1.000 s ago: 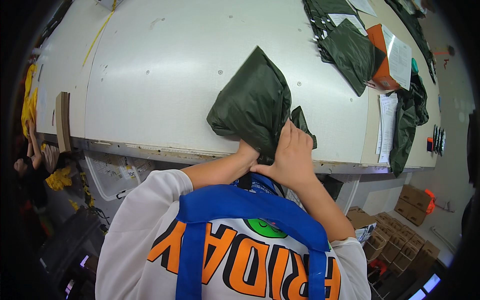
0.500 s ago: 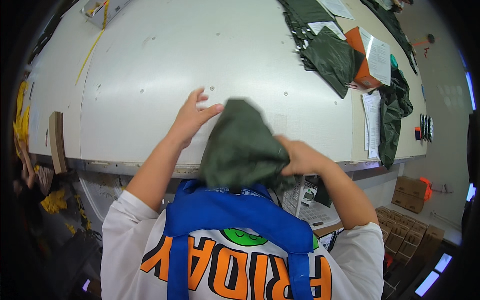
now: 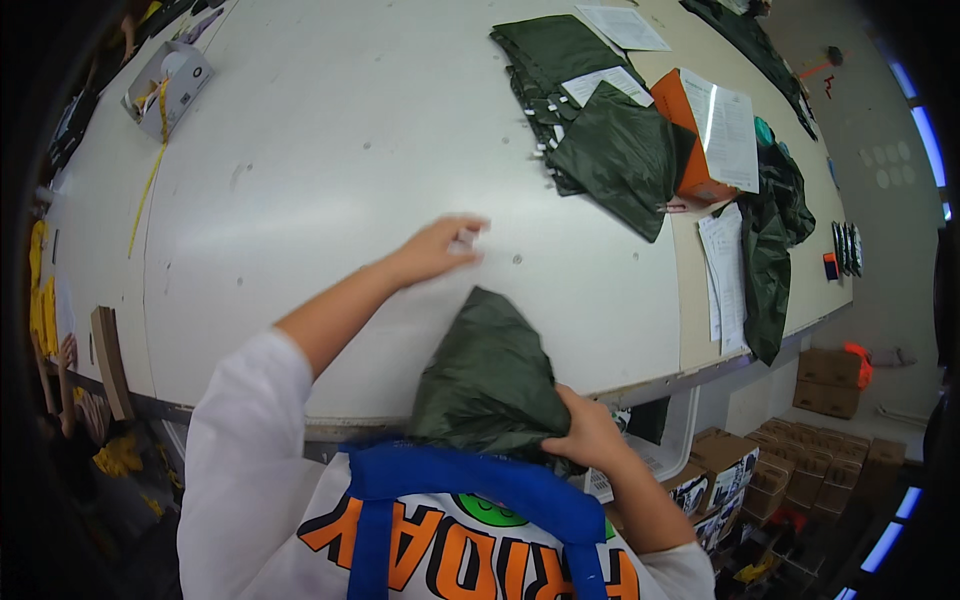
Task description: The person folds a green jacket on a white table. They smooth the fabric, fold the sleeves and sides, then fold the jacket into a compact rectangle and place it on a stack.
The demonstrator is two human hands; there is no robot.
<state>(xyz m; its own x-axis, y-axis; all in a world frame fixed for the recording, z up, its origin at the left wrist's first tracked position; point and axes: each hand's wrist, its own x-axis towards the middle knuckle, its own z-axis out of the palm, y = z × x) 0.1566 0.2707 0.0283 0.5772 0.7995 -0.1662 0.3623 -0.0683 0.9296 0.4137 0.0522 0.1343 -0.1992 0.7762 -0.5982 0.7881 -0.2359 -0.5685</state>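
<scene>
My right hand grips the lower right side of a dark green cloth piece. The cloth is thin and slightly shiny, narrows to a blunt point at its far end, and lies over the near table edge against my blue apron. What kind of item it is, I cannot tell. Beyond its tip, my left hand reaches over the white table, fingers apart with nothing in them, a little blurred. Ahead and to the right lies a stack of similar dark green pieces, with paper sheets on it.
An orange box with a paper on it stands beside the stack. Nearby are more papers and a crumpled dark green cloth. At far left are a small grey box, a yellow measuring tape and a brown strip.
My left hand has moved away from the cloth, out over the table. The cloth has come to rest flatter, still in my right hand. The view has turned toward the right side.
</scene>
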